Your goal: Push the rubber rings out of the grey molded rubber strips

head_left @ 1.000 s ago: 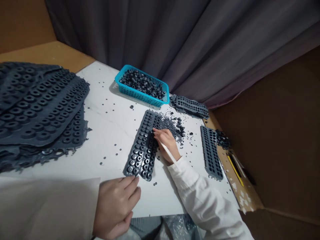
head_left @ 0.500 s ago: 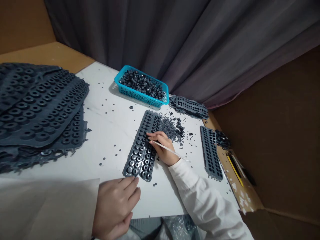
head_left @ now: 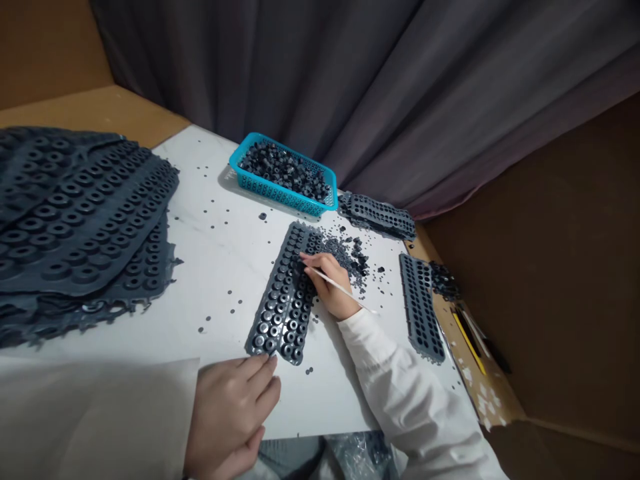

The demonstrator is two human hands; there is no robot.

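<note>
Right hand (head_left: pixel 330 283), clenched round a thin white stick (head_left: pixel 345 291), now shifted a little farther up the dark rubber strip (head_left: pixel 285 297) than half a second ago, tip pressed among the moulded rings near the far end. Left hand (head_left: pixel 233 407) unmoved, released, fingertips touching the strip's near end on the white surface (head_left: pixel 225 240). Loose rings (head_left: pixel 350 257) heaped just right; blue basket (head_left: pixel 283 175) beyond. Probably working row by row toward the far end.

Dark grey rubber strip (head_left: pixel 284 303) studded with rings, flat on table, thin white stick (head_left: pixel 340 290) slanted beside it
</note>
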